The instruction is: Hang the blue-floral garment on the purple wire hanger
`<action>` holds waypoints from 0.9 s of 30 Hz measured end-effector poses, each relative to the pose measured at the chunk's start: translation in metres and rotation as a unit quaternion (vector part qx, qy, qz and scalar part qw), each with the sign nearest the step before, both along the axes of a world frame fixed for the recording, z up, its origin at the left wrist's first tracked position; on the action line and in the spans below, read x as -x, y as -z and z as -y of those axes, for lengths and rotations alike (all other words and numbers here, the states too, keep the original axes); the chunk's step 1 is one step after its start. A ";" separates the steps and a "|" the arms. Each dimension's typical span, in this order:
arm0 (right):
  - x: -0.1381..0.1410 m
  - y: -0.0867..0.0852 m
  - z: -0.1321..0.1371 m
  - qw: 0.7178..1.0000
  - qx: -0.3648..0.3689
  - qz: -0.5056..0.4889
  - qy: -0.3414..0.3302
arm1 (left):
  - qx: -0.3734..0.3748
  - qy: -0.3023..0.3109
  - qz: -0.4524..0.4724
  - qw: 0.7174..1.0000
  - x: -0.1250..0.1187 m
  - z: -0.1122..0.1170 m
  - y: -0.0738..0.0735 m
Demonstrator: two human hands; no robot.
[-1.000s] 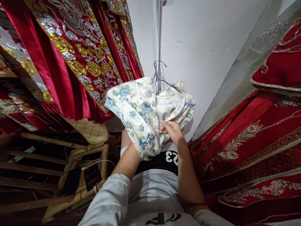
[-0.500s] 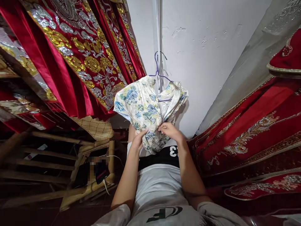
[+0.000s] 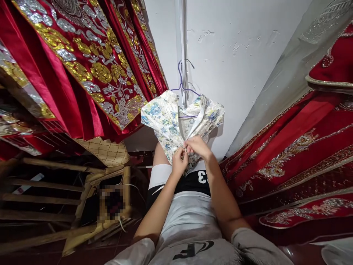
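A cream garment with blue flowers (image 3: 165,117) hangs on a purple wire hanger (image 3: 180,79) against a white wall, straight in front of me. My left hand (image 3: 179,162) and my right hand (image 3: 197,147) meet at the garment's front opening. Both pinch the fabric edges close together at the middle. What small part sits between the fingertips is too small to make out. The lower part of the garment is hidden behind my hands.
Red embroidered garments with gold and silver thread (image 3: 91,66) hang at the left, and more red ones (image 3: 298,154) at the right. A bamboo chair (image 3: 110,195) stands at the lower left with a dark object and a white cable on its seat. A metal pole (image 3: 182,44) runs up the wall.
My left hand came out from under the garment and joined the right hand at its front opening. The bunched garment now hangs more open and spread on the hanger.
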State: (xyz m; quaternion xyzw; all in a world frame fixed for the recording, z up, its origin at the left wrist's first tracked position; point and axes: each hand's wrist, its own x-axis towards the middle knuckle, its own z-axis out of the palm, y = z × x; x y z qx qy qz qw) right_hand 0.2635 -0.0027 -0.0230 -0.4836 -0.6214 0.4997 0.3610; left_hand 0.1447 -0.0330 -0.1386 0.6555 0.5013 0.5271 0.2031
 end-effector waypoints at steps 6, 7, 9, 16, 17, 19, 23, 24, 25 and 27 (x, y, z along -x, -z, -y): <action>0.021 -0.108 -0.058 0.979 -0.141 -0.098 0.110 | 0.004 0.046 -0.050 0.998 -0.005 -0.003 0.003; 0.025 -0.118 -0.064 0.974 -0.157 -0.112 0.123 | 0.005 0.060 -0.061 0.996 -0.005 -0.004 0.002; 0.030 -0.122 -0.070 0.967 -0.176 -0.131 0.130 | 0.006 0.088 -0.078 0.993 -0.005 -0.007 -0.008; 0.025 -0.088 -0.062 0.955 -0.229 -0.168 0.079 | -0.202 0.020 -0.001 0.979 0.028 -0.052 -0.138; 0.025 -0.086 -0.065 0.954 -0.238 -0.168 0.074 | -0.232 0.008 -0.013 0.973 0.032 -0.060 -0.159; 0.024 -0.084 -0.072 0.951 -0.259 -0.159 0.066 | -0.254 0.020 -0.090 0.963 0.037 -0.077 -0.193; 0.021 -0.060 -0.078 0.960 -0.231 -0.115 0.105 | -0.255 0.013 -0.176 0.951 0.046 -0.097 -0.220; 0.019 -0.049 -0.076 0.966 -0.207 -0.106 0.114 | -0.255 -0.008 -0.138 0.957 0.054 -0.101 -0.221; 0.018 -0.036 -0.071 0.971 -0.182 -0.101 0.116 | -0.255 -0.035 -0.082 0.963 0.064 -0.104 -0.222; 0.018 -0.008 -0.057 0.977 -0.148 -0.105 0.108 | -0.244 -0.092 0.060 0.964 0.092 -0.111 -0.220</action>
